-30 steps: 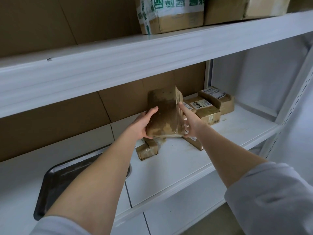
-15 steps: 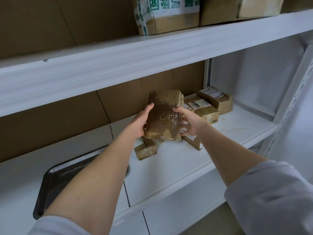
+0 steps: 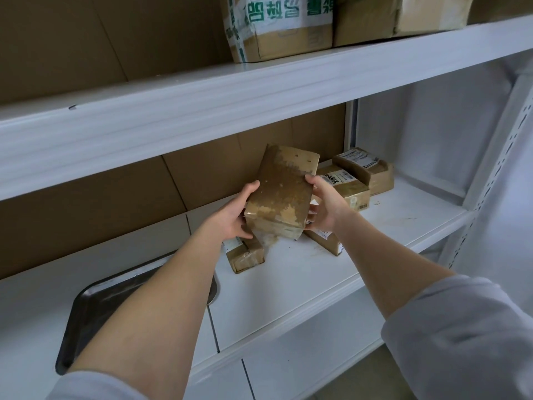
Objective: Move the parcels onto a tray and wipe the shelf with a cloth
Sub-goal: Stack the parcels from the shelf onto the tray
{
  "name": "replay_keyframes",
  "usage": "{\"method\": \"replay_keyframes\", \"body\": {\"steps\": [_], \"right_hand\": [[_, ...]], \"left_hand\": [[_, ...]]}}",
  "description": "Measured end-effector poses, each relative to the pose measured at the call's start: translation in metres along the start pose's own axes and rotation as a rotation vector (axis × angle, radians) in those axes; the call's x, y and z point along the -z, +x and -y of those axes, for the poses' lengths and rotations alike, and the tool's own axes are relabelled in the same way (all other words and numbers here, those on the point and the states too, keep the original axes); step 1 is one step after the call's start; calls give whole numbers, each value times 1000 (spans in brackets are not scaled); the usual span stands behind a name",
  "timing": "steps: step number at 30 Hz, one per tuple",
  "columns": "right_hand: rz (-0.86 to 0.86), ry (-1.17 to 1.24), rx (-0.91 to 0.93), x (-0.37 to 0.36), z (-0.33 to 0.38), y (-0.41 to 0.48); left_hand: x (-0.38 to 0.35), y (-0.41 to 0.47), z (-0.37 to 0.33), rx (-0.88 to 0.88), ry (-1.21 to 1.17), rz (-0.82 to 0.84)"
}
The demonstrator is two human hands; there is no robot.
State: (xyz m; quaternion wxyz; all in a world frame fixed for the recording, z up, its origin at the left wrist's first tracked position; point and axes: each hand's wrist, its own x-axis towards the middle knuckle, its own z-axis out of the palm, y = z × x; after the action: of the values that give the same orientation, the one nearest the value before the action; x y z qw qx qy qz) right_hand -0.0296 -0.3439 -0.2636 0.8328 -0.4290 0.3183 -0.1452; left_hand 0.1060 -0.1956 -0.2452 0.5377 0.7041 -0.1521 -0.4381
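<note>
At a white metal shelving rack [image 3: 516, 134], seen through my head camera, two bare forearms in grey sleeves reach in over the middle shelf [image 3: 302, 287]. The upper shelf [image 3: 259, 90] crosses the whole view above them, and a brown cardboard back panel [image 3: 86, 215] closes the rack behind.

A dark metal tray [image 3: 92, 301] lies on the middle shelf at the left, partly hidden under the left forearm, with nothing visible in the part I can see. On the upper shelf stand a cardboard box with green-printed tape [image 3: 277, 27] and a plain carton [image 3: 403, 15] just beside it.

The stained brown parcel [image 3: 284, 192] is held between both hands above the middle shelf, tilted with its far end up. I cannot tell whether its near lower edge touches anything below. The left hand [image 3: 233, 217] grips its left side, thumb on the top face. The right hand [image 3: 326, 206] grips its right side, fingers curled round the edge.

Four smaller parcels lie on the shelf around it. Two labelled parcels, one [image 3: 349, 189] just right of the right hand and one [image 3: 366, 168] behind it, sit side by side near the back. A flat parcel [image 3: 326, 241] lies under the right wrist. A small taped parcel [image 3: 246, 256] lies under the left hand, near the tray's right end. Brown smudges [image 3: 317, 251] mark the white shelf.
</note>
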Motion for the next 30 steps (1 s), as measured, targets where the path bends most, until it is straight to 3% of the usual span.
{"method": "replay_keyframes", "body": {"steps": [5, 10, 15, 23, 30], "right_hand": [[-51, 5, -4, -2, 0, -1], [-275, -214, 13, -11, 4, 2], [-347, -309, 73, -18, 5, 6], [-306, -378, 91, -27, 5, 6], [-365, -322, 118, -27, 8, 7]], "left_hand": [[-6, -3, -2, -34, 32, -17], [-13, 5, -4, -162, 170, -215], [-21, 13, -8, -297, 387, -359], [-44, 9, -11, -414, 1153, -652], [-55, 6, -9, -710, 1620, -655]]}}
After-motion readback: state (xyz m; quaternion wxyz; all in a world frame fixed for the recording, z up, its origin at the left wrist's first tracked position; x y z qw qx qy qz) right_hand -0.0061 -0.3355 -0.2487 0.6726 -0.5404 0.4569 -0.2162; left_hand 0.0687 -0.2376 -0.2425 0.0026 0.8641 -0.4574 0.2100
